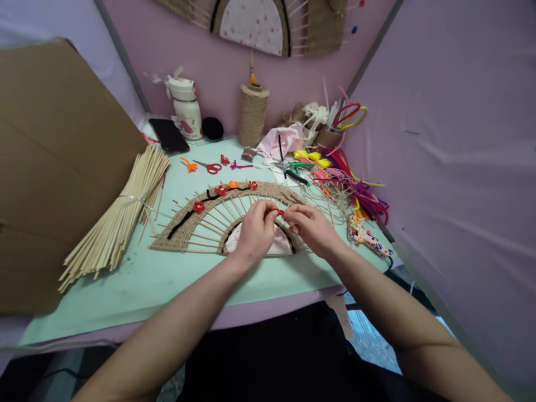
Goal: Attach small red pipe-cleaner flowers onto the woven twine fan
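Note:
A half-round woven fan piece point(184, 229) of jute and thin sticks lies on the mint-green table top point(138, 279). Several small red and orange pipe-cleaner flowers point(220, 190) sit along a black line on its rim. My left hand point(254, 231) and my right hand point(312, 228) meet above the fan's middle. Both pinch a small red pipe-cleaner piece point(280, 212) between their fingertips. The pale fabric centre of the fan is partly hidden under my hands.
A bundle of thin sticks point(121, 215) and a brown cardboard sheet point(50, 156) lie at the left. Behind are a jute spool point(253, 114), a bottle point(187, 111), a phone point(168, 135), red scissors point(209, 166), green pliers point(295, 170) and colourful pipe cleaners point(355, 190).

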A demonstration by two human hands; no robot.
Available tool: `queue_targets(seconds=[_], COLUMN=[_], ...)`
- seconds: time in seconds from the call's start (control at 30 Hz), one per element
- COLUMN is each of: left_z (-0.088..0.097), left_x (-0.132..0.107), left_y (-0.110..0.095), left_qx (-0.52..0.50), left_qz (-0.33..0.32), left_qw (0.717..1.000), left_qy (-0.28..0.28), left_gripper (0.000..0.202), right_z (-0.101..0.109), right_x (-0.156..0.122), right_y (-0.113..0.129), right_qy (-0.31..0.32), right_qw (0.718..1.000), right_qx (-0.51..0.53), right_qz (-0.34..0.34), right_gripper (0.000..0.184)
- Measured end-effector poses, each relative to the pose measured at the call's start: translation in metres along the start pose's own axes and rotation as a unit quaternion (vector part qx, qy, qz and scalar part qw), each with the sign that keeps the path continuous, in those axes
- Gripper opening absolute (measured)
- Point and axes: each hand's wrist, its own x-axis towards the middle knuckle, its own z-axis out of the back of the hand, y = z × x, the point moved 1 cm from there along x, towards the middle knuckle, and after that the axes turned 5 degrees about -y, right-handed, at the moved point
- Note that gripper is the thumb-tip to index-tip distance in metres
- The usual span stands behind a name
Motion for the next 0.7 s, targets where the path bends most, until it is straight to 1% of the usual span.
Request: queue_targets(seconds=[0.07, 0.13, 0.33, 0.47, 0.53, 0.6, 0.63, 0.7], left_z=[-0.0003, -0.0004, 0.0008, -0.0010, -0.0018, -0.0017, -0.0012, 0.0000], left_x=[-0.0013, -0.0015, 0.0007, 0.0023, 0.0037, 0.0054, 0.0062, 0.0071], left_y=[-0.0010, -0.0010, 0.0009, 0.0026, 0.0037, 0.0040, 0.0037, 0.0021], left_qx=[0.011, 0.018, 0.008, -0.010, -0.033, -0.060, -0.073, -0.097], left_qz=[-0.018, -0.017, 0.015, 0.054, 0.090, 0.135, 0.157, 0.194], left_qw=[1.000, 1.000, 1.000, 0.998, 0.994, 0.987, 0.983, 0.972], left_qy=[-0.003, -0.001, 0.018, 0.031, 0.042, 0.057, 0.066, 0.090], left_gripper=[0.007, 0.007, 0.006, 0.004, 0.004, 0.005, 0.005, 0.007], right_z=[-0.0061, -0.0097, -0.0096, -0.0079, -0.0075, -0.0071, -0.0069, -0.0067], right_x=[0.0002, 0.0001, -0.0002, 0.0008, 0.0005, -0.0013, -0.0027, -0.0060], right_y=[0.0012, 0.0033, 0.0070, 0.0035, 0.0004, -0.0020, -0.0025, -0.0023], right_qy=[-0.007, -0.016, -0.026, -0.030, -0.031, -0.044, -0.053, -0.067], right_qw=[1.000, 1.000, 1.000, 0.999, 0.997, 0.987, 0.976, 0.940], right_qx=[0.020, 0.020, 0.004, -0.019, -0.046, -0.099, -0.136, -0.209], right_qz=[-0.018, -0.017, -0.005, 0.024, 0.056, 0.116, 0.160, 0.261], right_gripper=[0.023, 0.023, 0.024, 0.022, 0.019, 0.014, 0.010, 0.007])
